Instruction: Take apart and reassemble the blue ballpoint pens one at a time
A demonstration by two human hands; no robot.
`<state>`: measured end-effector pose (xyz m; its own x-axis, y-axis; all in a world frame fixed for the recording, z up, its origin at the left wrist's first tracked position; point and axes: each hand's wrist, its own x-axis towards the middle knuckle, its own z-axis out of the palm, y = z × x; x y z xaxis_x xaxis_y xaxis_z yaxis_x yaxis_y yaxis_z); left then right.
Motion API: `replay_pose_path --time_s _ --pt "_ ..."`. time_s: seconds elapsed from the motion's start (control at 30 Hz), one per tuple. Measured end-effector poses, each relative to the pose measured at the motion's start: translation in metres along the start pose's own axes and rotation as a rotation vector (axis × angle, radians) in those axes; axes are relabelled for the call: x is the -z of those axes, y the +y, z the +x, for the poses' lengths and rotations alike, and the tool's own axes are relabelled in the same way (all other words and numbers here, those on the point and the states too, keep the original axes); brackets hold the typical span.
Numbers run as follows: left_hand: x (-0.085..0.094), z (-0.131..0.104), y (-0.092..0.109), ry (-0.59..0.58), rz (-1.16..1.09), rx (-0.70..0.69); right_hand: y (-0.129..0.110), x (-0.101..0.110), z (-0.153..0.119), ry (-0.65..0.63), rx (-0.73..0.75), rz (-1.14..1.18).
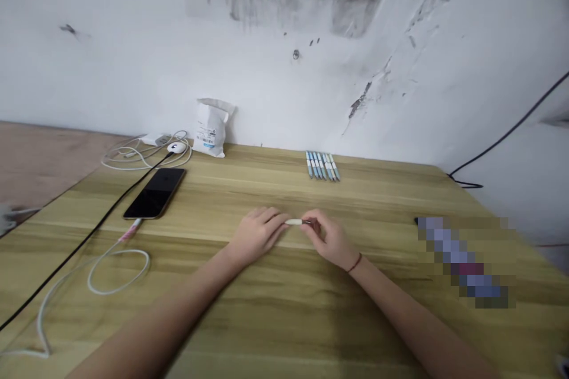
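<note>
Between my two hands, just over the middle of the table, is a slim pen with a white barrel (293,222). My left hand (260,231) has its fingers closed on the pen's left end, which they hide. The thumb and fingers of my right hand (328,238) pinch the other end, where a small dark, shiny part shows. Farther back, near the wall, several pens (322,166) with blue and pale barrels lie side by side in a row.
On the left a black phone (155,193) has a white charging cable (119,250) plugged in. Behind it sit a coiled white cord and a white charger (154,139). A white packet (210,129) stands by the wall. To the right lies a blurred-out long object (462,263).
</note>
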<state>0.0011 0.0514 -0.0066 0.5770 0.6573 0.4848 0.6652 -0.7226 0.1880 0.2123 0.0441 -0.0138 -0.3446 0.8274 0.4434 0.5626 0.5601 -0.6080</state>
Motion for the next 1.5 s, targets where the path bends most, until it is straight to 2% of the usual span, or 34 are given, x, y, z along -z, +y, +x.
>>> replay_pose_path --time_s 0.17,0.33,0.43,0.6,0.8,1.07,1.17,1.3,1.4,1.5 --pt "0.000 0.000 0.000 0.019 0.016 -0.008 0.000 0.003 0.001 -0.051 0.039 -0.072" --pt "0.000 0.000 0.000 0.028 0.037 0.007 0.002 0.004 0.000 -0.016 0.064 -0.062" --pt "0.001 0.000 -0.001 0.018 0.032 0.007 0.003 0.004 0.000 -0.061 0.095 -0.088" --pt "0.000 0.000 -0.001 0.019 0.056 -0.013 0.002 0.003 0.002 0.005 0.140 -0.079" --pt "0.000 -0.002 -0.002 -0.001 0.103 -0.032 0.002 0.004 0.002 -0.118 0.115 -0.175" --pt "0.004 0.002 0.000 -0.046 0.110 -0.019 0.004 0.004 0.003 -0.149 0.112 -0.114" --pt "0.008 0.003 -0.009 -0.072 0.057 0.037 0.008 0.006 0.003 -0.056 0.085 -0.077" --pt "0.011 0.001 -0.031 -0.150 -0.063 0.180 0.017 0.011 0.004 0.118 0.133 -0.138" --pt "0.011 0.000 -0.042 -0.167 -0.207 0.189 0.021 0.014 0.005 0.137 0.167 -0.179" --pt "0.010 0.000 -0.045 -0.120 -0.265 0.177 0.024 0.017 0.005 0.072 0.181 -0.220"
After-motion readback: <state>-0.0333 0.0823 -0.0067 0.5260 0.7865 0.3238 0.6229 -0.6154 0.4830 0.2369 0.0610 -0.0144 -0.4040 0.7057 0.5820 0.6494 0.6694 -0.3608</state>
